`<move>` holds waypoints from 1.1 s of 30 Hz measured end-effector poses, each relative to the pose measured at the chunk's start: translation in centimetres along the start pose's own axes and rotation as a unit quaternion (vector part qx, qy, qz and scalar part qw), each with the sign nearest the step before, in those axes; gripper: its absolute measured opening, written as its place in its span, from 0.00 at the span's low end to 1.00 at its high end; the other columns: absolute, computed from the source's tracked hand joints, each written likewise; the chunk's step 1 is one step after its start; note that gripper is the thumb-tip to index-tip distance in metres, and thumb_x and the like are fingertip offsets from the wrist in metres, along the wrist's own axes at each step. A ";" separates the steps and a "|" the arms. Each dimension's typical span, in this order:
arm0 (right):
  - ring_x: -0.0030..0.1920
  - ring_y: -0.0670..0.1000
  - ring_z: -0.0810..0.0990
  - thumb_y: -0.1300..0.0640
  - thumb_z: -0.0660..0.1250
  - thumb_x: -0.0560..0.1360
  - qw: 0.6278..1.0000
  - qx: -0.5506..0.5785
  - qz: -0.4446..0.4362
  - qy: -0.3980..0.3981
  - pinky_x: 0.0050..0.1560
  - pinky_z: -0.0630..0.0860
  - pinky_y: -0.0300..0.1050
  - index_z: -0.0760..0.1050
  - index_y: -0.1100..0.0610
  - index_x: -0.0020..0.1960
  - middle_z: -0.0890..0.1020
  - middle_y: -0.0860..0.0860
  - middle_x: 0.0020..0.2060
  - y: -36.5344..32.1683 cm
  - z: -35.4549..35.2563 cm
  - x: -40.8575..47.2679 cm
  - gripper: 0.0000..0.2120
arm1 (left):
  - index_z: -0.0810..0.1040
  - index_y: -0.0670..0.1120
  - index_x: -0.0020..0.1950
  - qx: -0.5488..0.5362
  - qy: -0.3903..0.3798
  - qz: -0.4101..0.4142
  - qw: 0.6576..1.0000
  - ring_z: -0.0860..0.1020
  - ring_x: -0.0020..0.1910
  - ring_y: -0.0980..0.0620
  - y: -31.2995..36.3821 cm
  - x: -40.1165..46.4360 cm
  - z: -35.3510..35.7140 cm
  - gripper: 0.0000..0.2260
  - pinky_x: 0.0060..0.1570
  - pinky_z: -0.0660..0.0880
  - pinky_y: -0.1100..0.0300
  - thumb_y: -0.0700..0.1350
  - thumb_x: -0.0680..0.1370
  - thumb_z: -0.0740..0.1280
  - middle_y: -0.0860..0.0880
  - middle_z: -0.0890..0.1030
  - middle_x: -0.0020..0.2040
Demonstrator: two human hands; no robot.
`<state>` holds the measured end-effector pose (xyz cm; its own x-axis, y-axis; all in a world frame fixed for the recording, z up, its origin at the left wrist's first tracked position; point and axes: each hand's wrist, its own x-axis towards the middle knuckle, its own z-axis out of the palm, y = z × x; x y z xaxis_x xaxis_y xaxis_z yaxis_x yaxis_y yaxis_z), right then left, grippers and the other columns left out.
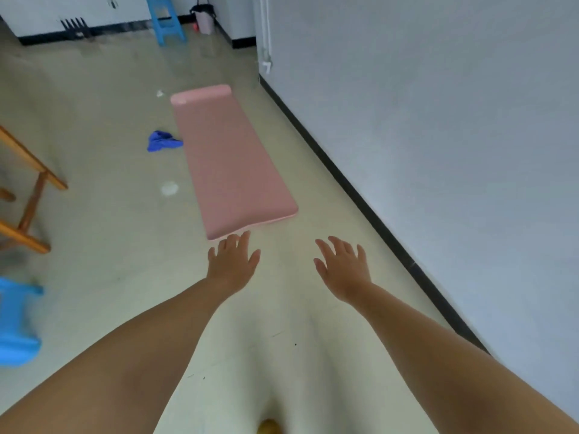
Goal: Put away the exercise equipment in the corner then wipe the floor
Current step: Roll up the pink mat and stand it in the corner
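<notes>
Hands, left [233,261] and right [343,267], reach spread and empty toward the yoga mat [228,164]; uneven gripping could skew the roll.

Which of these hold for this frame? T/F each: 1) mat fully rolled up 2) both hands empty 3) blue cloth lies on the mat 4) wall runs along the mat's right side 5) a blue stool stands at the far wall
1) The pink mat is fully rolled up: false. It lies flat, only its far end curled.
2) The left hand and right hand are empty: true, fingers spread.
3) The blue cloth lies on the mat: false. It is on the floor, at the mat's left edge.
4) True: the wall.
5) True: the blue stool.
</notes>
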<state>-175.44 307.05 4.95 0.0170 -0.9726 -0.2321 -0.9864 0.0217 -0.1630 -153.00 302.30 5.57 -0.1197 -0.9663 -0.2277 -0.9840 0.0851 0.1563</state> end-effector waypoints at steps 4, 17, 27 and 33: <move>0.75 0.54 0.56 0.45 0.46 0.82 0.998 -0.035 -0.046 -0.015 0.74 0.48 0.59 0.51 0.48 0.77 0.56 0.52 0.76 -2.6 -0.3 5.6 0.24 | 0.53 0.48 0.76 -0.002 -0.006 -0.023 1.000 0.60 0.72 0.44 -3.6 4.5 -0.7 0.24 0.71 0.56 0.43 0.54 0.82 0.51 0.44 0.61 0.74; 0.73 0.55 0.61 0.46 0.47 0.82 0.994 -0.059 -0.094 -0.006 0.73 0.54 0.59 0.52 0.49 0.76 0.59 0.53 0.75 -2.2 -8.2 32.5 0.23 | 0.56 0.49 0.75 -0.030 0.010 -0.058 0.998 0.63 0.69 0.44 -4.9 25.2 -5.6 0.22 0.69 0.57 0.46 0.53 0.82 0.52 0.45 0.64 0.71; 0.72 0.55 0.61 0.46 0.47 0.82 0.981 -0.099 -0.148 -0.074 0.73 0.55 0.59 0.52 0.49 0.76 0.59 0.53 0.74 -6.5 -7.9 50.2 0.24 | 0.55 0.51 0.76 -0.048 -0.026 -0.119 0.991 0.64 0.69 0.45 -11.5 38.8 -5.6 0.23 0.70 0.59 0.47 0.54 0.82 0.52 0.46 0.63 0.71; 0.72 0.55 0.63 0.46 0.47 0.82 0.984 -0.090 -0.112 -0.101 0.72 0.57 0.59 0.53 0.49 0.76 0.61 0.53 0.74 -9.4 -5.4 60.0 0.23 | 0.57 0.50 0.75 -0.046 -0.064 -0.112 0.991 0.65 0.68 0.45 -17.8 50.3 -5.0 0.22 0.69 0.61 0.46 0.54 0.82 0.52 0.45 0.65 0.70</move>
<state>-165.99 247.22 -2.23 0.2516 -0.8816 -0.3993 -0.9669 -0.2467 -0.0645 -140.89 250.92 -3.82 0.0781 -0.9191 -0.3861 -0.9723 -0.1558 0.1743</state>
